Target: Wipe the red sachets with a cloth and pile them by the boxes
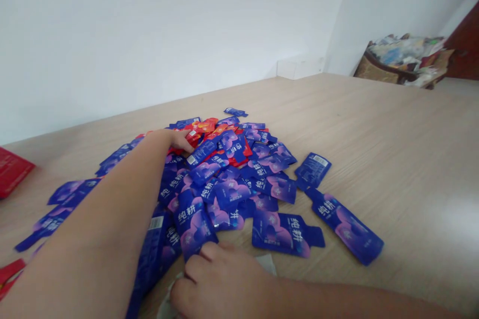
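Note:
A heap of blue-purple sachets (234,189) lies on the wooden table, with red sachets (215,129) mixed in toward its far side. My left hand (180,140) reaches over the heap to its far left part and touches a red sachet; its fingers are bent, partly hidden among the packets. Near the front edge, my right hand (224,284) is closed, its fingertips at the lower end of a blue sachet (192,224). A pale cloth or bag (266,263) shows partly beneath the right hand; what its fingers hold is hidden.
A red box (13,172) stands at the left edge, with a red packet (9,274) below it. Two loose blue sachets lie right of the heap. A white box (299,67) sits by the wall. Farther right is a piled-up chair (385,67).

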Demonstrator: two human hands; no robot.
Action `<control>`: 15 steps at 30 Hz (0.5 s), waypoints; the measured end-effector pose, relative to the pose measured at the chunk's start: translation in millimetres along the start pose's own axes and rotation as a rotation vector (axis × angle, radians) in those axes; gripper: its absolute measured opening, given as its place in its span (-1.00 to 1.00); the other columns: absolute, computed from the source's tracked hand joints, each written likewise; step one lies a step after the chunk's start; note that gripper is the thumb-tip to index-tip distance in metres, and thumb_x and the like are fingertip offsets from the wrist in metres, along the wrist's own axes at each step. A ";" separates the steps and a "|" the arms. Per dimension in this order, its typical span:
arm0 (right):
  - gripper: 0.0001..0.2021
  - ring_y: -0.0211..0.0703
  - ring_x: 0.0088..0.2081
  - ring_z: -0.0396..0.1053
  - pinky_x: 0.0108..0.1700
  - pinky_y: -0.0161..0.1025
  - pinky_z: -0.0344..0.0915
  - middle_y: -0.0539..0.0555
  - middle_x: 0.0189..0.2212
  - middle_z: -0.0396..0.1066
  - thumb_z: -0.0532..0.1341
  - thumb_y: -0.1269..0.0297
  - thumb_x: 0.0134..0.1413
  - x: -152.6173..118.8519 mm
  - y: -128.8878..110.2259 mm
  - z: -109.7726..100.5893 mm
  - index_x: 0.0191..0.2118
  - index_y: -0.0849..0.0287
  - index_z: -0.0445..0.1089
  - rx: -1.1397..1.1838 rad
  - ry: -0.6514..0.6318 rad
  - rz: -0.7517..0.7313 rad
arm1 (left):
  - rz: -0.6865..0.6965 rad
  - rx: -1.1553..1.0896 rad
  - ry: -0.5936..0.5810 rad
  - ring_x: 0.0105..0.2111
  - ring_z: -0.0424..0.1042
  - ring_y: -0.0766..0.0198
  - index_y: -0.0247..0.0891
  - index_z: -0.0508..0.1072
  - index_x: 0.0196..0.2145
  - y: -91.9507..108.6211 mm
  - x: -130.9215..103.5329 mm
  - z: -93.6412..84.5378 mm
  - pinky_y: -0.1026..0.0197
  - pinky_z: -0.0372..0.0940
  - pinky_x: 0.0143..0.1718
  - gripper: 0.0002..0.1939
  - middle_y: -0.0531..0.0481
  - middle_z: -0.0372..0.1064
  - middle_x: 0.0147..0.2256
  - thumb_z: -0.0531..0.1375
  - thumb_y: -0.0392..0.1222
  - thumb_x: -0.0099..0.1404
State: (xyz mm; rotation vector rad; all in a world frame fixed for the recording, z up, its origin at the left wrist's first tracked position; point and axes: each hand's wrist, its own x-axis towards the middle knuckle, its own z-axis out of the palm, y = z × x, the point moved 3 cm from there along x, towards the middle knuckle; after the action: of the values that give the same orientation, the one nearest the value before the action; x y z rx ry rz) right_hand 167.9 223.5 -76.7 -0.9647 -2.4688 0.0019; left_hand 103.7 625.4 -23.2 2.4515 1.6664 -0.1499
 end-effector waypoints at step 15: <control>-0.84 -0.05 -0.30 0.39 -0.30 -0.09 0.34 0.03 -0.26 0.52 0.21 0.19 0.50 -0.7 -0.8 -9.7 -0.15 0.12 0.44 0.062 -0.050 0.035 | -0.060 0.140 0.141 0.14 0.53 -0.05 -0.23 0.46 0.28 7.6 -5.2 12.3 -0.21 0.47 0.17 -0.50 -0.21 0.45 0.22 0.33 0.08 0.54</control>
State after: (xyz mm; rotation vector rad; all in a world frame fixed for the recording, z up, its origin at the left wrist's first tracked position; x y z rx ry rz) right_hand 172.1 220.8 -68.3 -0.9929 -2.4818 0.1145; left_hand 109.0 615.4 -33.6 2.5689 1.8475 -0.1071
